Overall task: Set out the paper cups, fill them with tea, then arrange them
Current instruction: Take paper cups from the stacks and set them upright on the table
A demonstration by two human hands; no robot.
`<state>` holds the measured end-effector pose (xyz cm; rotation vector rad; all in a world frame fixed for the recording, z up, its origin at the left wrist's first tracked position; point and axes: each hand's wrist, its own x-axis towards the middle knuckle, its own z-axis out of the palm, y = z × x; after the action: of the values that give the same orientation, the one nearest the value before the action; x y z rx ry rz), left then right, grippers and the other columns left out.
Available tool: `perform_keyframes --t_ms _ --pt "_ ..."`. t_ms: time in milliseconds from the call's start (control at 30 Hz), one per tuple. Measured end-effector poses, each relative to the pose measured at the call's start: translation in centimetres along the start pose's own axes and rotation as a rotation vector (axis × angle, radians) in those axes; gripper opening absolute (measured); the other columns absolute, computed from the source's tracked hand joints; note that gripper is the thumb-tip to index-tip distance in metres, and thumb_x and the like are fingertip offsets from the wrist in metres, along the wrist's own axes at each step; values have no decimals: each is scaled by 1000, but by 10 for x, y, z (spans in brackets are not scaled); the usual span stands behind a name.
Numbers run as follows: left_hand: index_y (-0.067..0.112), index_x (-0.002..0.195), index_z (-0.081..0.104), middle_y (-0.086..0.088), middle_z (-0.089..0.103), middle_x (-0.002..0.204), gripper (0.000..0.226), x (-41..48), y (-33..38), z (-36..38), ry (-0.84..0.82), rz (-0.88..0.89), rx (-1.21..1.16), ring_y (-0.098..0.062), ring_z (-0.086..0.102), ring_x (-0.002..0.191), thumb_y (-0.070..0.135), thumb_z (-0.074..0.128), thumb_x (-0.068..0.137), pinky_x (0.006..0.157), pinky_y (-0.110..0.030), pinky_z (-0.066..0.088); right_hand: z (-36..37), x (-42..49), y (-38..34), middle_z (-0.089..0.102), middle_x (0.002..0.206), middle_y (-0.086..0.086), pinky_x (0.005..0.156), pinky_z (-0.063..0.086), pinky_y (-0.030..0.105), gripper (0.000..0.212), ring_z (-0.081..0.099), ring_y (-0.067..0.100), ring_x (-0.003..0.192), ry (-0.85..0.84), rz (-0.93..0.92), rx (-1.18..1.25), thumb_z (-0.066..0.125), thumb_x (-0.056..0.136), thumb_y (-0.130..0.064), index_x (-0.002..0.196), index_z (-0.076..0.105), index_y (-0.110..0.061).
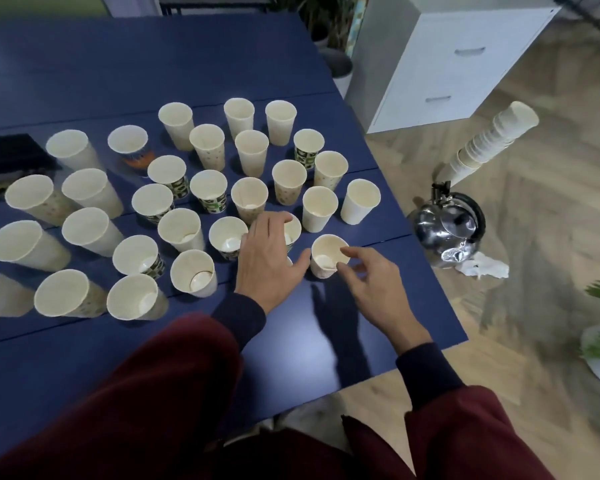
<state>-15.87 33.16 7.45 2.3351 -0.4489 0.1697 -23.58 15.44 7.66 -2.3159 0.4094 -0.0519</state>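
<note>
Here, the right hand (371, 282) hovers over the near right part of the table, fingers loosely spread and gently curved. Its index fingertip lies at the rim of a short paper cup (326, 258) and its thumb tip at that cup's outer wall, but whether the two actually pinch it cannot be told. The left hand (267, 252) lies just beside it, palm down with fingers nearly straight, spread over a partly hidden cup (293, 230) and grasping nothing; its thumb reaches toward the left wall of the short paper cup. Both wrists emerge from dark cuffs under dark red sleeves (174, 375). Outward from the hands, about thirty upright paper cups (208, 188) stand open-mouthed in loose rows on the blue table (153, 71) — plain cream ones mixed with shorter green-patterned ones, and an orange-and-blue printed cup (132, 150) toward the far left. The cup bottoms that show are pale. A dark box (11, 157) lies at the table's left edge. Beyond the table's right edge, over wooden flooring, stands a shiny steel kettle (447, 226) with a crumpled white tissue (482, 268) just beside it — behind the kettle leans a tall stack of nested cups (492, 143), near a white drawer cabinet (447, 64).
</note>
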Motion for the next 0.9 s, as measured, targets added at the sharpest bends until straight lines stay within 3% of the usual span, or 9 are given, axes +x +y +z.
perform_keyframes --t_ms 167,400,533,667,800,900 --pt "8 116 55 -6 57 114 44 26 22 17 -121 74 -92 -29 57 103 27 72 80 88 -43 46 -29 3 14 67 121 -6 87 47 21 33 64 10 97 83 72 70 67 97 -25 128 66 -14" --pt "10 114 54 -2 57 112 37 76 79 61 -250 130 -171 -24 56 100 23 73 84 88 -46 48 -100 32 64 70 114 -4 93 50 28 30 66 14 99 230 193 113 68 96 -21 124 68 -11" --pt "11 113 54 -1 58 111 35 124 121 108 -296 135 -177 -21 58 98 23 72 86 89 -44 48 -144 71 105 72 107 -4 91 53 30 24 68 12 97 280 232 139 68 95 -26 116 70 -15" --pt "13 116 55 3 56 109 35 171 156 167 -347 96 -169 -20 57 100 22 70 86 92 -42 49 -184 121 155 71 106 -3 91 51 22 25 66 12 97 304 261 147 71 93 -21 116 68 -11" --pt "11 120 55 -1 59 112 39 217 181 231 -424 10 -154 -25 58 103 22 70 86 97 -45 47 -216 177 208 68 107 -4 97 53 41 39 67 15 101 283 290 142 74 91 -31 123 62 -13" --pt "13 121 54 0 58 111 41 245 194 276 -455 -51 -133 -24 58 102 21 71 84 95 -43 49 -233 217 237 63 112 -2 98 52 44 55 64 18 105 237 324 137 77 88 -36 132 55 -11"
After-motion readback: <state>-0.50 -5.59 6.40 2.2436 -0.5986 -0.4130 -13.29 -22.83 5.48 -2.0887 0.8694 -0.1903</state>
